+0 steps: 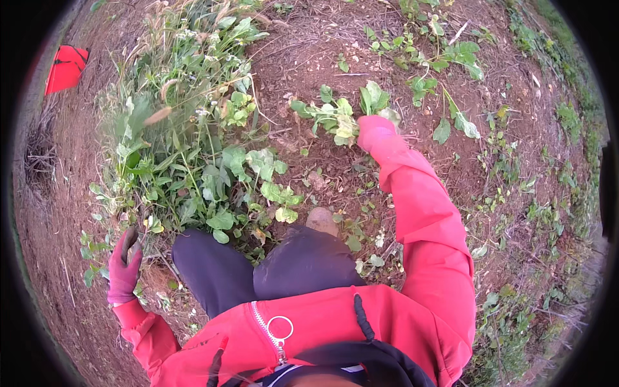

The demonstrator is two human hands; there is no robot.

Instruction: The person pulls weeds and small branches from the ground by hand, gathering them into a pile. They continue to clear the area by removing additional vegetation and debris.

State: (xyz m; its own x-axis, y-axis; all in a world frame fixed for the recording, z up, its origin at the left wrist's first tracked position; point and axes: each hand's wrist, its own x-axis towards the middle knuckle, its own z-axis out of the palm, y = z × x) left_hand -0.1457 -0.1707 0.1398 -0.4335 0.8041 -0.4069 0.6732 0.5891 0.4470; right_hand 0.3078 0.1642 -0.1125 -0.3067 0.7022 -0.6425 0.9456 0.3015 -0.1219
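My right hand [375,131], in a pink glove, is closed around the stems of a low leafy plant [333,116] on the bare soil. Pale green leaves spread to the left of the fist and above it, while the fingertips are hidden. At the lower left, my left hand [125,266] wears a pink glove with a dark palm. Its thumb and fingers are apart, and I see nothing between them. It hovers by the lower left edge of a dense clump of weeds [193,164] with broad leaves, seed heads and small pale flowers.
My dark-trousered knees [309,263] are bent close to the clump, with a shoe tip [323,221] beyond them. Reddish-brown soil [309,53] with dry stalks surrounds me. More leafy weeds [464,58] grow at upper right. A red object with black straps [66,70] lies far left.
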